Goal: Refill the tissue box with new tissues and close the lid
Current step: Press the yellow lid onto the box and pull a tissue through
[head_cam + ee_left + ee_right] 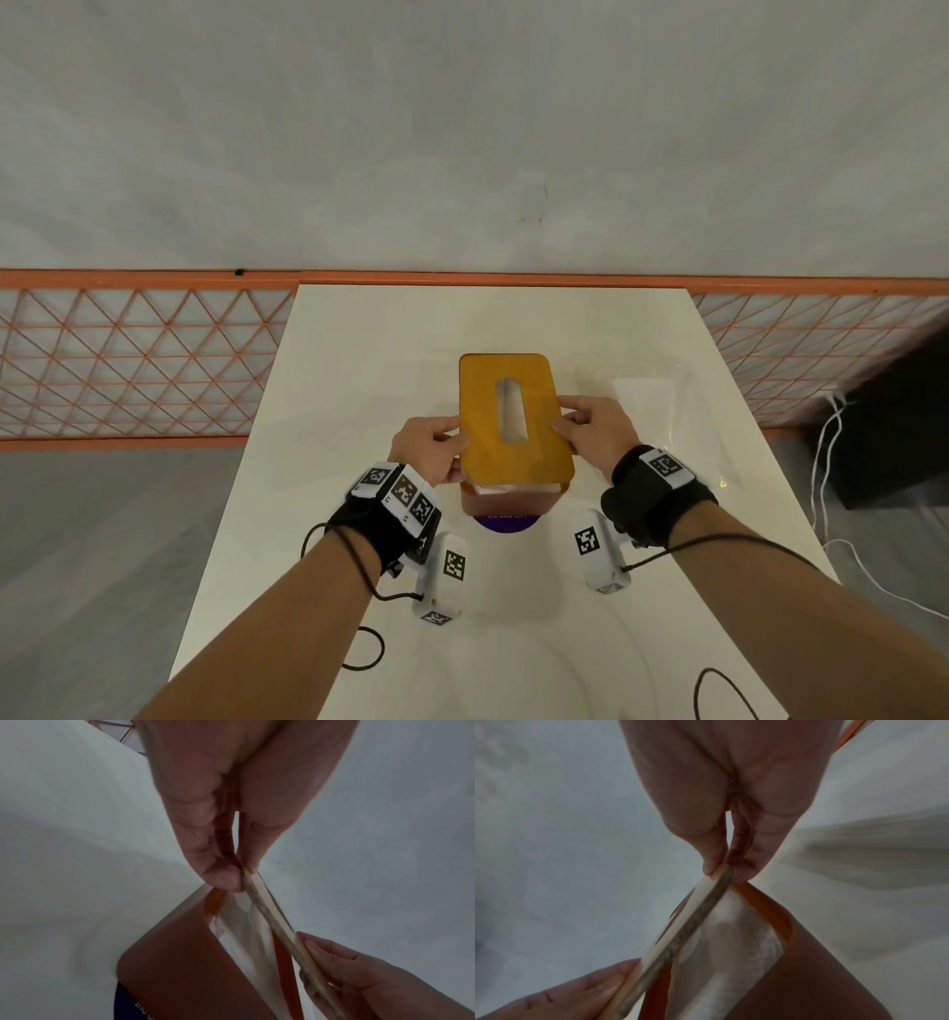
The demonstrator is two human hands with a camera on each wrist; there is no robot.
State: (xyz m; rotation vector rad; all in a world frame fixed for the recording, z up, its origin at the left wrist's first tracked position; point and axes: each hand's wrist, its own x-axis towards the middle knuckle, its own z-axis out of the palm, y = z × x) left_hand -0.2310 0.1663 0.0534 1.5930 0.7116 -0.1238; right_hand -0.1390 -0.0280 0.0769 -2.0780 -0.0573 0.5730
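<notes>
A wooden lid (513, 419) with an oval slot hovers just above the orange-brown tissue box (508, 501) on the white table (359, 349). My left hand (436, 449) pinches the lid's left edge and my right hand (585, 426) pinches its right edge. In the left wrist view the lid (277, 923) shows edge-on over the box (180, 953), with white tissues (244, 933) inside. The right wrist view gives the same lid (680, 933), the tissues (734, 939) and the box wall (808, 963). The lid's near end stands a little higher than the box rim.
A dark purple wrapper (506, 521) sticks out from under the box's near side. A clear plastic film (647, 395) lies on the table to the right. An orange lattice fence (128, 360) runs behind the table, and white cables (827, 462) hang at the right.
</notes>
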